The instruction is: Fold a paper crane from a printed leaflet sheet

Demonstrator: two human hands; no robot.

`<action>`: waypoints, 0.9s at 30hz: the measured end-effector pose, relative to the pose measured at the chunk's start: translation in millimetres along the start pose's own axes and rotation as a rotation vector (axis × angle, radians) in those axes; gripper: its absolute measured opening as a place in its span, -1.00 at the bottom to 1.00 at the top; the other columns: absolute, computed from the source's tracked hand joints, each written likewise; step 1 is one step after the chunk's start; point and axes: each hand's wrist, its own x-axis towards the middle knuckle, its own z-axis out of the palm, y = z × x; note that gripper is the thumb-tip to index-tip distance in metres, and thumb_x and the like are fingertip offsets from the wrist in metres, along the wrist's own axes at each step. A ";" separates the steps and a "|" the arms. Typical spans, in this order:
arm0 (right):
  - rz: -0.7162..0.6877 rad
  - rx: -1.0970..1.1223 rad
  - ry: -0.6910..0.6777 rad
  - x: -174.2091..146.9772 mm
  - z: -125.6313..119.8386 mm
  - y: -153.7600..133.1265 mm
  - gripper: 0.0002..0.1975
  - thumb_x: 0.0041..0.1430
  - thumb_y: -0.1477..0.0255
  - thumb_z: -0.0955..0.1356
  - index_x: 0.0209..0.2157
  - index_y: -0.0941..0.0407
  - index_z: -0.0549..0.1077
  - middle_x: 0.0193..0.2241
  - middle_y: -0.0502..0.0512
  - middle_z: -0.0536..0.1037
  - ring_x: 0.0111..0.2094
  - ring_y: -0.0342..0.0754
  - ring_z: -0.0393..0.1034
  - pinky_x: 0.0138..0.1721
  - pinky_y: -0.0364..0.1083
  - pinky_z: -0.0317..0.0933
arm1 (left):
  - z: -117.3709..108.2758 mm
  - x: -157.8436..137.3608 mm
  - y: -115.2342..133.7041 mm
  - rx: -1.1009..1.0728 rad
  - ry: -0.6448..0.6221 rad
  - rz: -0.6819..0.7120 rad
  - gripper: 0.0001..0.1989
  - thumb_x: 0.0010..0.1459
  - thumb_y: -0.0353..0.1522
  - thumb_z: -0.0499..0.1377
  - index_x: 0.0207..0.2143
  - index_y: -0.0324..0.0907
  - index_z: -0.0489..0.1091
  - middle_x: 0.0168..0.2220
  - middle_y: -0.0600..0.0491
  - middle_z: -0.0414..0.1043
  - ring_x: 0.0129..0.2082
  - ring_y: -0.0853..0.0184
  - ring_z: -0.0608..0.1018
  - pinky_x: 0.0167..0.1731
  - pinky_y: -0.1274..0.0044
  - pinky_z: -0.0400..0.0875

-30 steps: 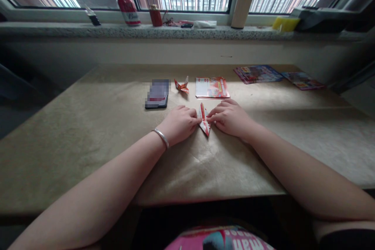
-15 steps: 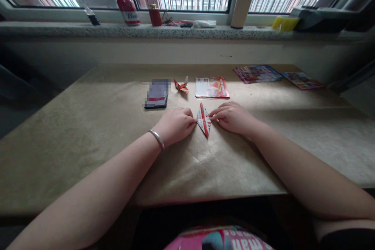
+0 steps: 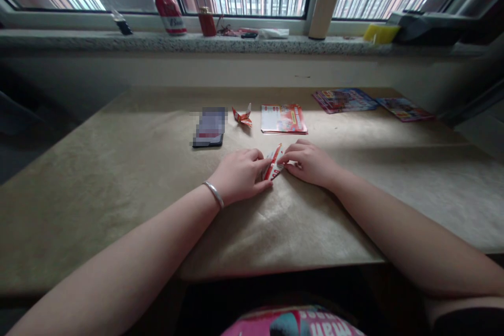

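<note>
Between my hands is a small folded piece of red-and-white printed paper, slanting on the table with its tip pointing away from me. My left hand, with a silver bangle at the wrist, grips the paper's left side, thumb near the lower end and fingers on top. From the right, my right hand pinches the paper's other edge between thumb and fingertips. The fingers cover part of the paper. Beyond the hands lie a folded paper crane and a stack of printed paper sheets.
A phone, partly pixelated, lies left of the crane on the tan table. Colourful printed booklets lie at the back right. On the windowsill stand a red can, a small red bottle and a yellow object.
The folded paper has turned so its far tip leans right instead of left. My left hand has opened wider and come over its left side; my right fingers have moved onto its edge.
</note>
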 end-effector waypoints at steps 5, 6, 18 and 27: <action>-0.041 -0.027 0.072 -1.4 -0.7 5.6 -0.85 0.19 0.36 0.36 -0.28 0.06 0.60 -0.15 0.10 0.58 -0.10 0.04 0.37 0.01 0.04 0.22 | 7.0 4.0 -9.2 0.003 0.030 0.121 -0.71 0.25 -0.23 0.10 -0.04 -0.06 0.48 -0.05 0.02 0.50 -0.13 0.21 0.53 -0.14 0.40 0.43; -0.047 -0.021 0.067 -1.5 -0.4 6.8 -0.84 0.19 0.35 0.36 -0.26 0.06 0.60 -0.13 0.09 0.59 -0.08 0.04 0.37 0.02 0.04 0.23 | 9.5 4.8 -12.0 -0.002 0.062 0.137 -0.70 0.28 -0.25 0.07 -0.01 -0.02 0.48 -0.03 0.03 0.50 -0.12 0.22 0.54 -0.12 0.40 0.43; -0.056 -0.051 -0.002 -0.8 0.7 3.0 -0.80 0.24 0.39 0.33 -0.23 0.07 0.62 -0.20 0.09 0.61 -0.19 -0.01 0.39 -0.11 -0.03 0.25 | 14.5 9.5 -18.9 0.016 0.160 0.220 -0.75 0.23 -0.45 0.11 -0.15 -0.09 0.55 -0.19 0.04 0.56 -0.20 0.28 0.52 -0.16 0.43 0.44; 0.097 -0.114 -0.095 -0.3 -4.4 -4.2 -0.79 0.25 0.41 0.30 -0.28 0.08 0.61 -0.32 0.11 0.57 -0.25 -0.02 0.41 -0.23 -0.08 0.20 | 7.5 5.8 -5.3 0.140 0.102 0.174 -0.75 0.30 -0.34 0.05 -0.15 -0.04 0.55 -0.20 0.03 0.55 -0.29 0.30 0.52 -0.30 0.47 0.39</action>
